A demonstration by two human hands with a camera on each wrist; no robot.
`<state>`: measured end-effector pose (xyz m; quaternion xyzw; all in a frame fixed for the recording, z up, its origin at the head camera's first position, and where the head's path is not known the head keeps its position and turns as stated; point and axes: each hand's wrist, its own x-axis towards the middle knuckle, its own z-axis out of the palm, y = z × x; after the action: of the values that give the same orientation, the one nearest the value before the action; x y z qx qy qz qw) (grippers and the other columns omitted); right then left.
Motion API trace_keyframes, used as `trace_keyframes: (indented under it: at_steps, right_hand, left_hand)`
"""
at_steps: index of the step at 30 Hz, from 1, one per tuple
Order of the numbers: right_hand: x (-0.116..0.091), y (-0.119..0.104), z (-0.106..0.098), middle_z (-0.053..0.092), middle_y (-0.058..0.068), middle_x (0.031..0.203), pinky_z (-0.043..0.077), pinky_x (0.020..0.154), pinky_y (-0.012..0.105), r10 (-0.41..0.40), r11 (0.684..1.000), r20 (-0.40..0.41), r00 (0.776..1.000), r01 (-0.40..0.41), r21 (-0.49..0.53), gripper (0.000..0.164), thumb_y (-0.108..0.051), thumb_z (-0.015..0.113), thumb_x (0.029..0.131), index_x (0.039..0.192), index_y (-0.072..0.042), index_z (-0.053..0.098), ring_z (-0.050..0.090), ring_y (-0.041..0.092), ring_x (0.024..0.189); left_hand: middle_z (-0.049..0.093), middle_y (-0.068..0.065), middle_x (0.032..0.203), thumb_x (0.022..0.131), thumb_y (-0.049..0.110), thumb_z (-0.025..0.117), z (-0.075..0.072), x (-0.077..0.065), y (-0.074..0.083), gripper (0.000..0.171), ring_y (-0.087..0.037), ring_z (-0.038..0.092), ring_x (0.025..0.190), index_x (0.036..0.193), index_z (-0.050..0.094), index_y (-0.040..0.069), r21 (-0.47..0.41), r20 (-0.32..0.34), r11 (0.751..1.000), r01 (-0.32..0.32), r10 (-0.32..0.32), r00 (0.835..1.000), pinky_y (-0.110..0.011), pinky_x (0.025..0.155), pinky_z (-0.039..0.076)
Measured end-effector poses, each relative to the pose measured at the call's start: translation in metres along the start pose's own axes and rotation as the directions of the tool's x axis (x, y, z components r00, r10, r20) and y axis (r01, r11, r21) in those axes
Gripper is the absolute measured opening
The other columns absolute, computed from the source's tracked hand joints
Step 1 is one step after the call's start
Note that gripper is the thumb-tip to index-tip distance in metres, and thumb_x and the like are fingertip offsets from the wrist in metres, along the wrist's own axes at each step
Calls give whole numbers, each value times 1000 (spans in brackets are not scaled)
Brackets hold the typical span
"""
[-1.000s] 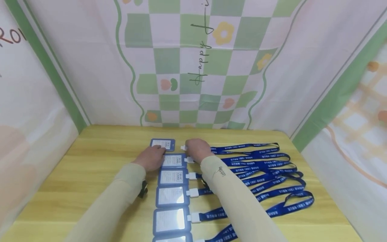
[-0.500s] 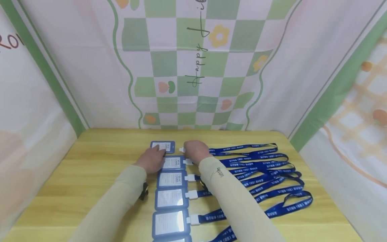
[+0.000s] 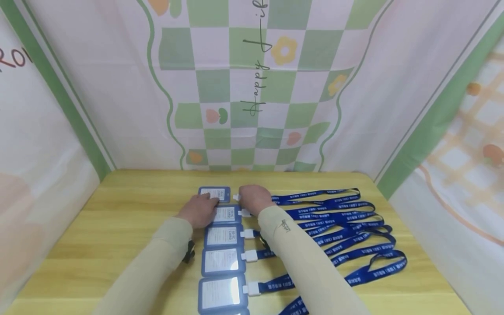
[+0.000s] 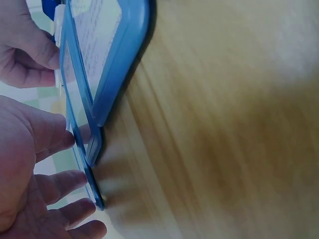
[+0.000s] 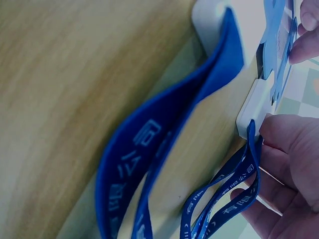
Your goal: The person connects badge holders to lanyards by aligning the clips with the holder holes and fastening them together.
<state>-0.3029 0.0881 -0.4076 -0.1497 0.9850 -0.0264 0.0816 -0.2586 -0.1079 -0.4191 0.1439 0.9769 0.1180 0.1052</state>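
At the far end of a row of badges, my left hand (image 3: 200, 211) pinches a blue-framed ID badge holder (image 3: 222, 193) by its left end, thumb at the near side. In the left wrist view, its other fingers spread loosely beside the clear holder (image 4: 75, 107). Just right of that badge, my right hand (image 3: 255, 199) pinches the white clip (image 3: 236, 197) of a blue lanyard (image 3: 307, 194). The right wrist view shows thumb and fingers around this white clip (image 5: 253, 107), with the lanyard hanging from it. A small gap separates clip and badge.
Several more badge holders (image 3: 223, 261) lie in a column toward me, with white clips (image 3: 251, 256) on their right. Their printed lanyards (image 3: 364, 276) stretch rightward in loops across the wooden table (image 3: 130, 210). A checkered cloth (image 3: 212, 83) hangs behind the table.
My left hand and the far badge have shifted slightly right toward the white clip, narrowing the gap. My right hand stays about in place. The head view has tilted a little upward.
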Motion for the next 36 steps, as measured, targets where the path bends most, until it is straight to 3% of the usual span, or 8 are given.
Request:
trace_keyframes:
  at_steps: [7, 16, 36]
  right_hand:
    - [1, 0, 1, 73, 2, 93, 61, 79, 36, -28, 1000, -10, 1000, 28, 2, 10, -24, 67, 101, 99, -15, 72, 67, 19, 84]
    - [1, -2, 0, 74, 2, 94, 61, 79, 36, -60, 998, -21, 998, 60, -23, 9, -22, 66, 101, 98, -16, 71, 68, 19, 85]
    - [1, 1, -3, 74, 4, 100, 62, 83, 37, -45, 998, 11, 999, 46, -45, 13, -25, 65, 102, 107, -14, 72, 68, 20, 88]
  left_hand:
    - [38, -24, 164, 109, 31, 50, 0, 0, 3, 50, -46, 35, 151, 155, 49, 13, -10, -3, 1000, -6, 6, 1000, -62, 126, 28]
    - [43, -23, 161, 110, 32, 48, 1, -3, 6, 48, -46, 40, 149, 154, 52, 14, -10, -12, 1000, -2, 2, 1000, -62, 125, 31]
    - [42, -23, 162, 109, 32, 50, 3, -5, 6, 48, -46, 41, 148, 155, 51, 15, -22, -16, 1000, 14, -15, 1000, -61, 124, 33]
